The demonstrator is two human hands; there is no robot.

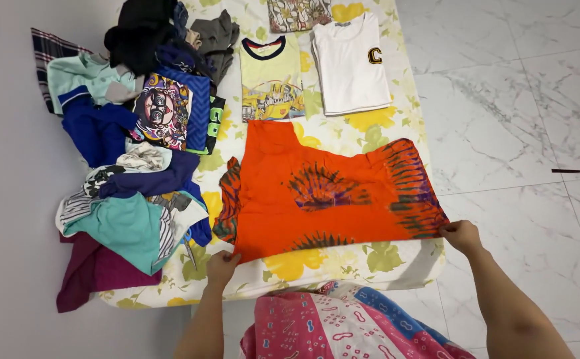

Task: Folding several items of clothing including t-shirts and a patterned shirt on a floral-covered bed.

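Observation:
An orange tie-dye garment [316,189] with dark purple and green patterns lies spread flat on a floral mattress [343,269]. My left hand [222,266] pinches its near left corner. My right hand [461,235] grips its near right corner at the mattress edge. Both arms reach forward from below, over my pink patterned clothing [343,326].
A heap of unfolded clothes [134,146] fills the mattress's left side against a grey wall. Folded tops lie at the far end: a yellow printed shirt [271,80], a white shirt [351,63], a patterned piece [298,13]. White marble floor [522,133] lies to the right.

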